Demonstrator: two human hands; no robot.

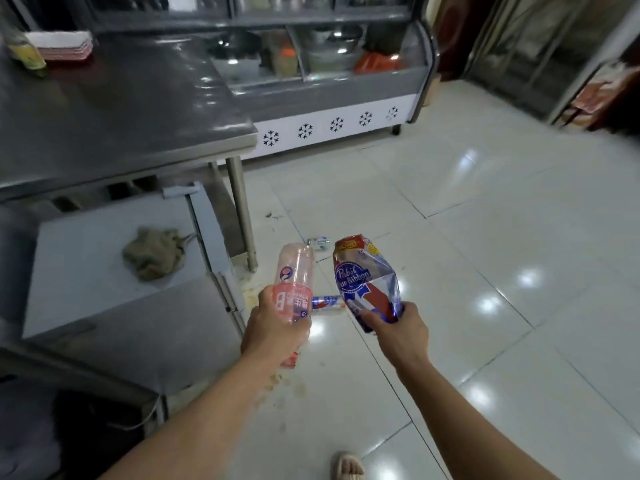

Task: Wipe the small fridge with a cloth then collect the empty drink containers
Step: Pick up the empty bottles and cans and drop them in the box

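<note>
- Head view: my left hand (277,327) is wrapped around a pink plastic bottle (294,275). The fingers are closed tight on its lower part, and the bottle points up and away from me.
- My right hand (398,327) is pinching the bottom of a crushed Pabst Blue Ribbon can (363,278). The can is bent and squashed, so I think a firm hold on the bottom is best. Then it will not slip out.
- Two more cans lie on the floor (485,237). One small can (318,243) is past the bottle, near the bench leg (242,209). A blue and white can (325,302) lies on its side, showing between my two hands.
- Both my hands are full now. I think I should put both drinks in one hand, or set them down somewhere, before I reach for the cans on the floor.
- I see no bin or bag here, so I cannot tell where these go.
- The floor looks shiny, and there is a brownish stain by the fridge corner. I should step with care when I bend down.
- The small fridge (114,292) is on my left, partly under the steel bench (121,109). The cloth (154,252) lies bunched up on top of it, so I think the wiping is done.
- My foot in a sandal (348,467) shows at the bottom edge.
</note>
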